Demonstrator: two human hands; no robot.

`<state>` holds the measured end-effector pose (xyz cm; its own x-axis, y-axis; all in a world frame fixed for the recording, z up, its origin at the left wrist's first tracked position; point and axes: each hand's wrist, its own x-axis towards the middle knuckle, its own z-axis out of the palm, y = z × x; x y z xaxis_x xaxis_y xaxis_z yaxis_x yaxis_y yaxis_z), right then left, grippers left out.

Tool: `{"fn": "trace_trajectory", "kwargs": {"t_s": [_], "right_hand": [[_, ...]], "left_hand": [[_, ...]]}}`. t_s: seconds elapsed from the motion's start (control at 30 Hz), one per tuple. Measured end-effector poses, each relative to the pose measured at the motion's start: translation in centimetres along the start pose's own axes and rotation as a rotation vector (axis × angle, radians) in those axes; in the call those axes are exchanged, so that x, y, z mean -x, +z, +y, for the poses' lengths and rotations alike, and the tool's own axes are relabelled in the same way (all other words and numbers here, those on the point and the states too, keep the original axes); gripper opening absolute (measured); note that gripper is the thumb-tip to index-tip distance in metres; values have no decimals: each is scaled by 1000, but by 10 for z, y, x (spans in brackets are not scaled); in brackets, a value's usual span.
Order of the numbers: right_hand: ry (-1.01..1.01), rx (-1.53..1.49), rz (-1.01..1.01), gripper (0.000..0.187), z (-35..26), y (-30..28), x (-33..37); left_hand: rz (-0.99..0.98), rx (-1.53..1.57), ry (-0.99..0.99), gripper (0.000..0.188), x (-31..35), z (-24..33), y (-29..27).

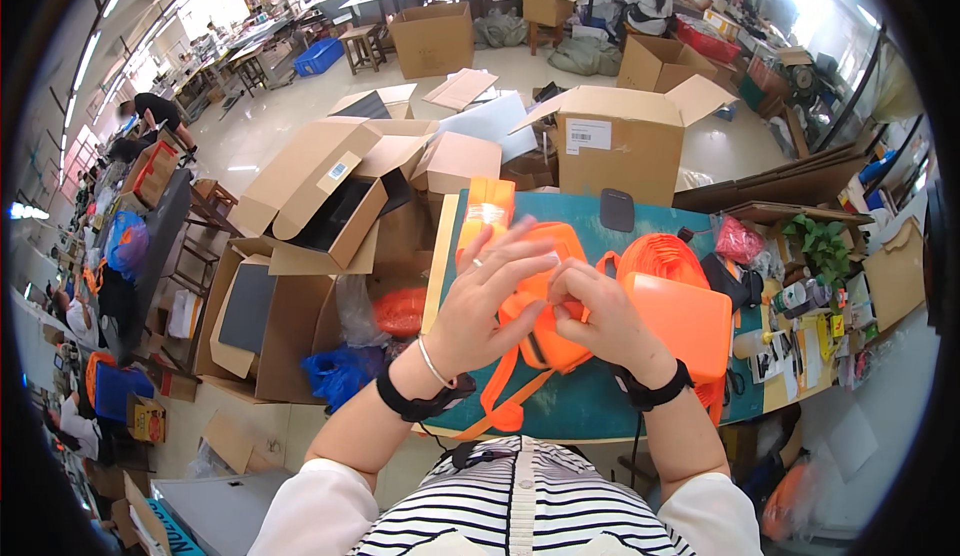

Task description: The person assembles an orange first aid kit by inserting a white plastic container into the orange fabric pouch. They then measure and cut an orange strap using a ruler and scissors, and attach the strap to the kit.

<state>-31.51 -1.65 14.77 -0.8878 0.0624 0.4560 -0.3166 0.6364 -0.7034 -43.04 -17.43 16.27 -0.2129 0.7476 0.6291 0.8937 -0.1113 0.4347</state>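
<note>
Above bright orange rounded pouch [563,357] on green-topped bench [600,402]

Showing left hand [474,318] with fingers spread apart, and right hand [605,324] with fingers bent together, cannot tell whether clamped on something. Showing also smooth orange boxy case [685,326] nearby

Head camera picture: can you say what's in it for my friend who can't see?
A person in a striped top has the left grip spread and right grip curled, close together over an orange pouch on a green tabletop. Open cardboard boxes stand beyond.
</note>
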Motion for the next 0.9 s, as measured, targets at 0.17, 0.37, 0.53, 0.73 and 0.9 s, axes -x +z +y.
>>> {"fn": "trace_trajectory", "kwargs": {"t_s": [0.17, 0.37, 0.53, 0.73, 0.9], "right_hand": [[16, 128, -20, 15, -37, -4, 9], [81, 340, 67, 15, -49, 6, 47], [124, 414, 69, 17, -42, 11, 81], [56, 468, 163, 15, -30, 0, 115], [89, 342, 186, 14, -6, -27, 158]], "left_hand": [[-109, 329, -212, 20, 7, 13, -6], [-209, 445, -253, 13, 26, 19, 17], [-239, 542, -377, 12, 39, 36, 43], [-184, 589, -441, 6, 54, 52, 91], [-212, 785, -714, 3, 50, 88, 141]]}}
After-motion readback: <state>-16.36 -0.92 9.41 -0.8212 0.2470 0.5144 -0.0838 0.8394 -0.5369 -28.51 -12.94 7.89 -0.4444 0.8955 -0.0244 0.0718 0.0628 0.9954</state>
